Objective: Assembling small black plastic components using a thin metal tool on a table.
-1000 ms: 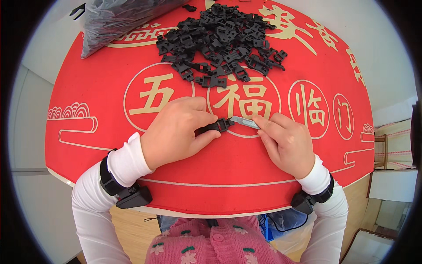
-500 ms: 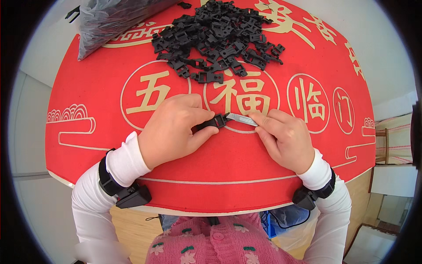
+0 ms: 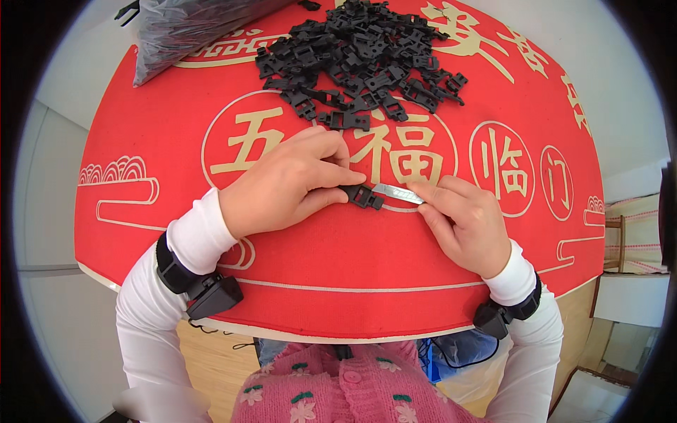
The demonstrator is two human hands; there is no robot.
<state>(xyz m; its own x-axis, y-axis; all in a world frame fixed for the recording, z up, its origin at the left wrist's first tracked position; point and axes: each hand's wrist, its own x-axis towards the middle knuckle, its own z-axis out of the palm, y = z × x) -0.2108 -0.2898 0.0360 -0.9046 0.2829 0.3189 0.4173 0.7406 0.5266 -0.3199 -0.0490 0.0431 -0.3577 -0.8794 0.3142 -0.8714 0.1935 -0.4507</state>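
My left hand [image 3: 290,182] pinches one end of a small black plastic buckle piece [image 3: 364,197] between thumb and fingers. The piece has a square opening and is held just over the red tablecloth [image 3: 338,247]. My right hand [image 3: 467,224] grips a short flat silvery knife blade [image 3: 396,193] between thumb and forefinger. Its free end points left, right by the upper edge of the buckle piece; whether it touches I cannot tell. Beyond my hands lies a heap of similar black plastic pieces [image 3: 352,60].
A grey translucent plastic bag [image 3: 183,32] sits at the far left of the table. Small black bits lie near it, one at the table's far edge. Black strapped devices [image 3: 211,296] ride on both my wrists. A wooden chair [image 3: 615,243] stands at the right.
The buckle piece has turned in my left fingers, which now hold it by its left end. Both hands have shifted slightly right. The blade remains in my right hand.
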